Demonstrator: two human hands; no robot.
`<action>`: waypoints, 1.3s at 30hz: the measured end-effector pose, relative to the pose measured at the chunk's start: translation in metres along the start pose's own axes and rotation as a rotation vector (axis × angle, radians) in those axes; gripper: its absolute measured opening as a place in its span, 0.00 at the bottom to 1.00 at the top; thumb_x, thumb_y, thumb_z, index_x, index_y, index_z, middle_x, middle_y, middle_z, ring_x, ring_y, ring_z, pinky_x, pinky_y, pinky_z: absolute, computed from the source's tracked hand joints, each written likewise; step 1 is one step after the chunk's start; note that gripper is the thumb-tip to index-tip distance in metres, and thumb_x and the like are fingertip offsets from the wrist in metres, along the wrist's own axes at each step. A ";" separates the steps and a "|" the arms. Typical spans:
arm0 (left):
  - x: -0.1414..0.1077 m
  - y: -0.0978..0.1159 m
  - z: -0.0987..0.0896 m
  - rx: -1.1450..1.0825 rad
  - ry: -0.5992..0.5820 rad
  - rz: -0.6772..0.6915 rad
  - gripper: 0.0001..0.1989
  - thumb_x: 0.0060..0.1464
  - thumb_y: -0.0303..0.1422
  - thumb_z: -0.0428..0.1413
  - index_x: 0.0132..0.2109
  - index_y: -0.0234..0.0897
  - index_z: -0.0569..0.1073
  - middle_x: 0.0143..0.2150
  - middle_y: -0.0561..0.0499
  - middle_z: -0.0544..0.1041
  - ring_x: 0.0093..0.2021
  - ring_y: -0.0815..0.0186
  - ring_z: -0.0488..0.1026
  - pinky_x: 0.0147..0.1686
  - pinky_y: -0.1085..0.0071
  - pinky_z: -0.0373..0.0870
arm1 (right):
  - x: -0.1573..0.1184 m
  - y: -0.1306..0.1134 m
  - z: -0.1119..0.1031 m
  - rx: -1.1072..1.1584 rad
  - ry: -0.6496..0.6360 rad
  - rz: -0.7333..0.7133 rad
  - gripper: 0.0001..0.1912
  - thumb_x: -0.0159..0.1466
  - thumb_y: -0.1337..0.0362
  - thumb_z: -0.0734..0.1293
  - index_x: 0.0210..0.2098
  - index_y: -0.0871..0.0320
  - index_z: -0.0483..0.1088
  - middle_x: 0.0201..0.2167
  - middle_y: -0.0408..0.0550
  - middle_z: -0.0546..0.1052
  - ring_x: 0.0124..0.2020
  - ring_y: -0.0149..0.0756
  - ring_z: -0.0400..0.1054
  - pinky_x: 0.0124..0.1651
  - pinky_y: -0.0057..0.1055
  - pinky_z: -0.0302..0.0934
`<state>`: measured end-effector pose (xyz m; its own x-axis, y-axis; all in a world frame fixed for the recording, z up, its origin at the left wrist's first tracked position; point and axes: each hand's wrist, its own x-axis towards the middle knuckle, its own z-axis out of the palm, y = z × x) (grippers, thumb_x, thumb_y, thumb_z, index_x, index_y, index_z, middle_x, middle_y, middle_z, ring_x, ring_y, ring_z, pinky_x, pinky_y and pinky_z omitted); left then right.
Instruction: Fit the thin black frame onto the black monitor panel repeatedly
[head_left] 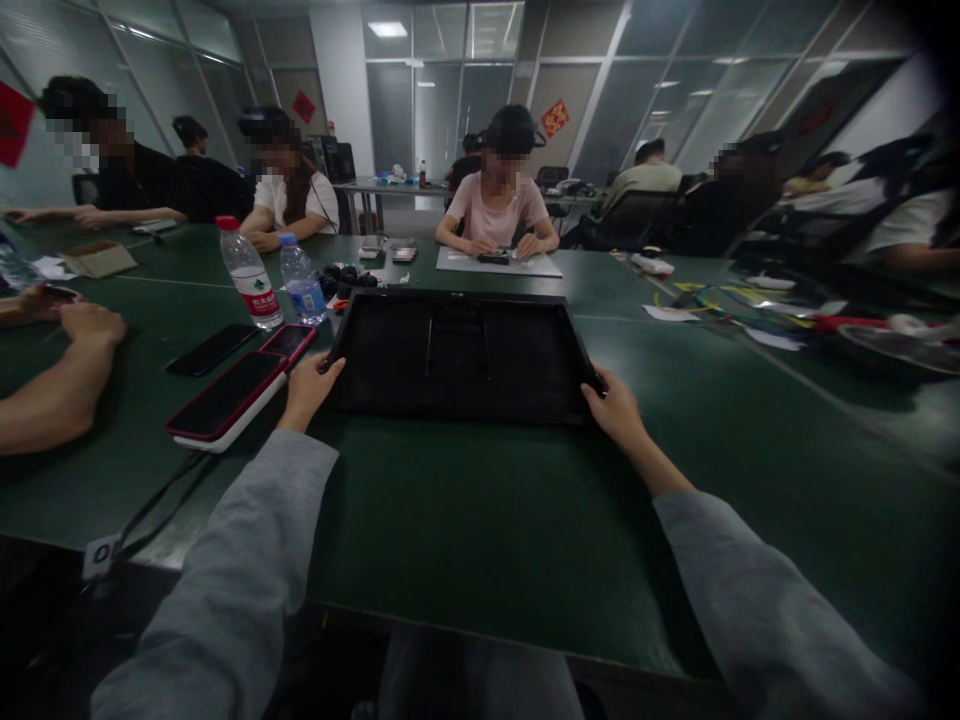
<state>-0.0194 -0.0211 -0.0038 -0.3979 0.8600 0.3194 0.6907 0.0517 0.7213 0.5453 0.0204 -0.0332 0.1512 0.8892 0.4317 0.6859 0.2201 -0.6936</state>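
A wide black monitor casing (457, 365) with a raised rim stretches across the table in front of me. A small mark shows on its far rim, and a rectangular outline is visible in its dark middle. My left hand (309, 385) grips its left edge, thumb on top. At the opposite edge my right hand (616, 408) is closed round the right side near the front corner. The fingers under the rim are hidden on both sides. Just left of my left hand lies a red-cased phone (232, 395) on a white block, with a cable running off it.
A red-capped bottle (255, 290), a blue-capped bottle (302, 290) and a dark phone (211, 349) are to the left on the green table (465, 540). Another person's arm (60, 380) rests there. Wires (720, 305) lie right. A person (497, 200) works opposite.
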 end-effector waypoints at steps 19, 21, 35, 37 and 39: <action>0.006 0.000 0.007 -0.342 -0.003 -0.209 0.22 0.55 0.42 0.67 0.52 0.32 0.81 0.46 0.40 0.84 0.49 0.54 0.82 0.54 0.60 0.77 | 0.005 0.014 -0.003 0.302 -0.116 0.129 0.35 0.57 0.49 0.70 0.62 0.50 0.66 0.59 0.56 0.77 0.64 0.55 0.71 0.67 0.60 0.66; 0.007 -0.001 0.005 -0.275 -0.019 -0.191 0.24 0.55 0.49 0.65 0.48 0.33 0.81 0.44 0.40 0.84 0.49 0.52 0.82 0.54 0.60 0.75 | 0.005 0.009 -0.013 0.363 -0.159 0.198 0.35 0.55 0.51 0.72 0.61 0.48 0.67 0.53 0.53 0.80 0.58 0.54 0.75 0.63 0.60 0.70; 0.000 0.006 -0.002 -0.228 -0.107 -0.125 0.24 0.48 0.56 0.64 0.31 0.39 0.74 0.29 0.51 0.77 0.34 0.61 0.73 0.34 0.67 0.68 | -0.004 -0.015 -0.085 0.344 -0.555 0.381 0.44 0.53 0.55 0.78 0.66 0.49 0.65 0.49 0.52 0.84 0.51 0.56 0.80 0.58 0.56 0.75; -0.002 0.010 -0.003 -0.196 -0.149 -0.124 0.24 0.48 0.55 0.65 0.27 0.40 0.71 0.25 0.53 0.72 0.30 0.63 0.69 0.31 0.69 0.64 | -0.003 -0.009 -0.103 0.292 -0.609 0.377 0.43 0.52 0.53 0.79 0.65 0.48 0.68 0.49 0.52 0.84 0.52 0.59 0.80 0.58 0.58 0.75; -0.003 0.013 -0.002 -0.152 -0.177 -0.114 0.24 0.51 0.55 0.64 0.26 0.40 0.69 0.24 0.55 0.69 0.29 0.64 0.67 0.29 0.69 0.62 | -0.004 -0.005 -0.111 0.267 -0.589 0.384 0.40 0.53 0.51 0.79 0.63 0.47 0.71 0.48 0.52 0.84 0.51 0.59 0.80 0.58 0.59 0.75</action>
<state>-0.0103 -0.0245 0.0059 -0.3466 0.9293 0.1276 0.5436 0.0881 0.8347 0.6204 -0.0287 0.0323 -0.1120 0.9741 -0.1965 0.4545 -0.1257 -0.8819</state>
